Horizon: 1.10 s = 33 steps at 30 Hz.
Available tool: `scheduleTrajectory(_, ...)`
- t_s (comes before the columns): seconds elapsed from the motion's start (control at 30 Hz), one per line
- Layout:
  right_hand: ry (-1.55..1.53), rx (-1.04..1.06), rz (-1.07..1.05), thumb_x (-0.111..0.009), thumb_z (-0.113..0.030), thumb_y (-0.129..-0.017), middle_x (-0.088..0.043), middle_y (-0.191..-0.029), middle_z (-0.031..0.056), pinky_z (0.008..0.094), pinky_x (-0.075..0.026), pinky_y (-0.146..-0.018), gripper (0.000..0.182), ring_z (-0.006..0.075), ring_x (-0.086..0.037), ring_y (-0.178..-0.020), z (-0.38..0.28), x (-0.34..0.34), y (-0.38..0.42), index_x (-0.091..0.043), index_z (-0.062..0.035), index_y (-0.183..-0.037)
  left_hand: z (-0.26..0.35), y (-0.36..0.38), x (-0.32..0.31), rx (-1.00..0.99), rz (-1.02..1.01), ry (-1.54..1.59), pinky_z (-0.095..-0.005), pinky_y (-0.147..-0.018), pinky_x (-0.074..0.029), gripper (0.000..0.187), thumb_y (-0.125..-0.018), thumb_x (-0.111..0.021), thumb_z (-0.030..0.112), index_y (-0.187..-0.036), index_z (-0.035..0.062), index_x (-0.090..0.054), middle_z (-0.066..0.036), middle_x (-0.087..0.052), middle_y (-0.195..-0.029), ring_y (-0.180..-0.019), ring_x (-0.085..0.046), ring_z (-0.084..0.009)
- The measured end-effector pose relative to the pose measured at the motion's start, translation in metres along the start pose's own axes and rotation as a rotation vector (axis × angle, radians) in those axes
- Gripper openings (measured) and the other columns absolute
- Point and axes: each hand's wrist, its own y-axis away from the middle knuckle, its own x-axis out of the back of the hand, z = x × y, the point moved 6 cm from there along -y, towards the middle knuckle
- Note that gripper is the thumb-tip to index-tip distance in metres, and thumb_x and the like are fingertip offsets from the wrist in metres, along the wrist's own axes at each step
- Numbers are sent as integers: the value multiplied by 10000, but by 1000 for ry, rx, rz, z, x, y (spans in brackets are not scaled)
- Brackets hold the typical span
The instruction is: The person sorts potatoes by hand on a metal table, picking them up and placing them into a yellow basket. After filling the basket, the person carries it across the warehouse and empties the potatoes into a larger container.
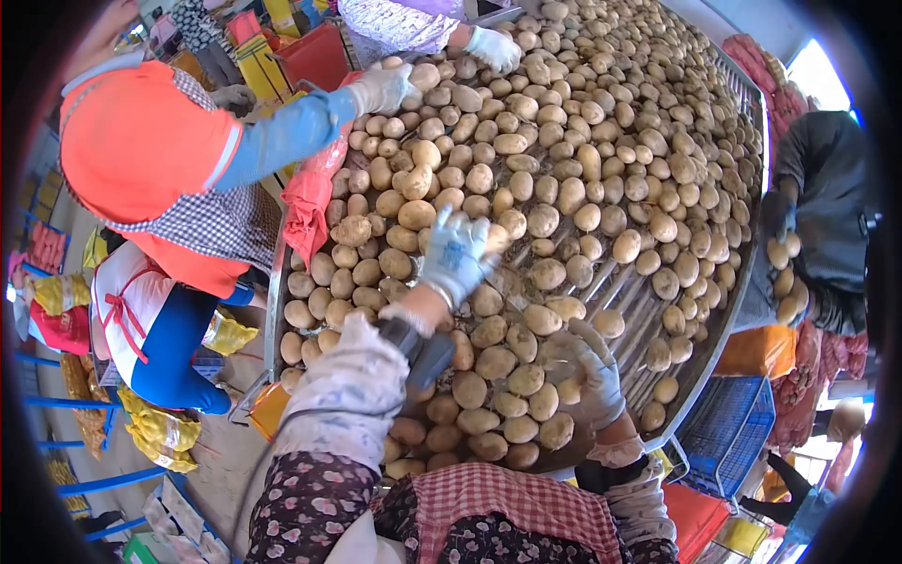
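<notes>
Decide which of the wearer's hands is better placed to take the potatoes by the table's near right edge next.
The right hand, probably: it is nearer those potatoes, beside the partly bare slats. The left hand is farther across, over a denser spread, with another potato at its fingers.

That slatted metal bench (628,378) is loaded with loose potatoes (627,246). Some bare slats (639,305) peek through toward the right.

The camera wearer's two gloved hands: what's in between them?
Several potatoes lie between the left hand and the right hand, as the head view shows.
</notes>
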Motion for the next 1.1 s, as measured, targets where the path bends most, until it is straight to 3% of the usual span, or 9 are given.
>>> scheduleTrajectory(0.17,-373,11,105,-611,-293,-897,-595,-1136,133,422,-501,-857,479,258,-596,-1030,-5,-37,-31,-473,-94,-1310,53,20,35,-317,234,338,-539,-1025,-318,552,-812,-615,406,-1279,126,-523,-143,-545,-1245,-1173,-481,-344)
scheduleTrajectory(0.23,-534,-179,17,-631,-282,-874,-613,-1043,119,451,-490,-865,368,275,-601,-987,9,-18,-38,-542,-86,-1172,-29,-5,29,233,200,104,-533,-997,-340,520,-811,-620,365,-1272,150,-515,-149,-492,-1310,-1173,-471,-361)
scheduleTrajectory(0.33,-510,-185,78,-627,-235,-853,-625,-989,114,422,-507,-824,245,273,-609,-919,5,-18,-29,-591,-67,-1027,-67,12,29,324,365,-283,-499,-939,-399,472,-793,-640,322,-1223,159,-532,-150,-493,-1264,-1126,-483,-355)
scheduleTrajectory(0.53,-302,-186,-151,-584,-258,-878,-627,-1041,126,402,-527,-768,309,286,-625,-863,14,-19,-40,-593,-45,-1101,-53,3,14,391,-245,-172,-449,-831,-492,498,-785,-688,374,-1188,115,-553,-132,-571,-1108,-1010,-581,-333)
scheduleTrajectory(0.67,-399,-270,-92,-572,-320,-916,-616,-1088,159,397,-532,-745,474,294,-633,-858,13,-34,-41,-483,-9,-1263,13,6,13,38,-300,768,-376,-947,-463,582,-796,-718,410,-1216,38,-561,-161,-613,-1172,-1059,-603,-308)
scheduleTrajectory(0.77,-549,-271,-152,-587,-365,-911,-603,-1118,181,393,-532,-745,555,296,-628,-868,12,-33,-40,-450,10,-1296,22,-20,32,-280,181,726,-371,-885,-490,391,-852,-652,279,-1157,42,-593,-161,-634,-1098,-1006,-615,-309)
scheduleTrajectory(0.87,-580,-204,-136,-609,-402,-891,-592,-1162,198,384,-529,-754,591,277,-616,-888,11,-21,-40,-470,19,-1281,-72,-56,25,152,570,-177,-505,-916,-403,424,-841,-572,325,-1161,50,-530,-204,-568,-1129,-1062,-515,-405)
scheduleTrajectory(1.03,-454,-86,-49,-637,-471,-860,-570,-1225,203,424,-507,-934,667,322,-569,-1123,-6,-4,-33,-468,20,-1279,-67,-30,-10,228,-138,-204,-471,-1127,-239,693,-864,-548,421,-1379,-12,-381,-224,-351,-1448,-1347,-313,-383)
scheduleTrajectory(1.1,-414,-84,184,-591,-423,-904,-581,-1195,164,382,-515,-886,572,275,-593,-1038,0,17,-28,-486,4,-1271,-48,-21,-5,177,-202,309,-432,-1010,-400,429,-882,-578,326,-1207,46,-567,-213,-555,-1256,-1166,-527,-349)
